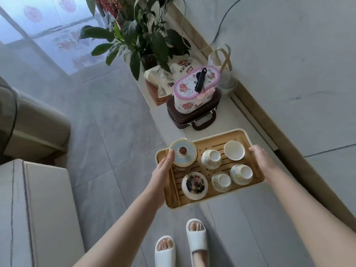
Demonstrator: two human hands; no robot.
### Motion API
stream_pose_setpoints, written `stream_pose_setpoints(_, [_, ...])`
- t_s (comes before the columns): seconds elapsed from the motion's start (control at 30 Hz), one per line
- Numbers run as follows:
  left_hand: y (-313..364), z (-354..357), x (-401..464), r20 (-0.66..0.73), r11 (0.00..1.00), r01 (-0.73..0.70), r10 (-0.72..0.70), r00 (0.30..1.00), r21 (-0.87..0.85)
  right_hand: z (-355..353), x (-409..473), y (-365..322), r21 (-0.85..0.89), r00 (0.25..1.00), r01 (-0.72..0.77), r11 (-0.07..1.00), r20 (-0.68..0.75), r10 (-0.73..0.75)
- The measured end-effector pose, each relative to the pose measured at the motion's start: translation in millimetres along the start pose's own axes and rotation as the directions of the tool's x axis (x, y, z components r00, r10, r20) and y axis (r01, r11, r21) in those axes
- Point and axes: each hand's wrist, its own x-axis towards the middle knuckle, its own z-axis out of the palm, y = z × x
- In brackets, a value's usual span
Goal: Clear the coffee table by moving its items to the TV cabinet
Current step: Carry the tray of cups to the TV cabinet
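A slatted bamboo tea tray hangs level over the near edge of the pale TV cabinet top. My left hand grips its left rim, thumb over the edge beside a lidded blue teapot. My right hand grips the right rim. On the tray stand three upturned patterned cups, an empty white cup and a dish of used tea leaves.
Further along the cabinet lie a brown case with a floral oval box on it, a snack bag and a leafy potted plant. The grey tiled floor is below, a sofa at left, and my slippered feet at the bottom.
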Motion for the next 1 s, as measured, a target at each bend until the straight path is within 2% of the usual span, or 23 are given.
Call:
stream_pose_setpoints(0.17, [-11, 19, 52, -0.012, 1.0, 0.011, -0.011, 1.0, 0.013, -7, 62, -2, -0.038, 0.998, -0.057, 0.998, 0.037, 0.058])
stream_pose_setpoints(0.5, [-41, 39, 131, -0.055, 1.0, -0.001, 0.002, 0.998, 0.03, -3, 155, 0, -0.041, 0.997, -0.008, 0.999, 0.07, 0.011])
stream_pose_setpoints(0.77, [-56, 40, 159, -0.074, 1.0, 0.0, 0.002, 0.997, 0.029, 5, 181, 12, -0.085, 0.997, -0.003, 0.996, 0.075, 0.009])
stream_pose_setpoints(1.0, [-58, 41, 169, -0.123, 0.997, 0.079, -0.078, 0.989, 0.004, 13, 195, 27, -0.05, 0.999, -0.009, 0.999, 0.046, 0.011])
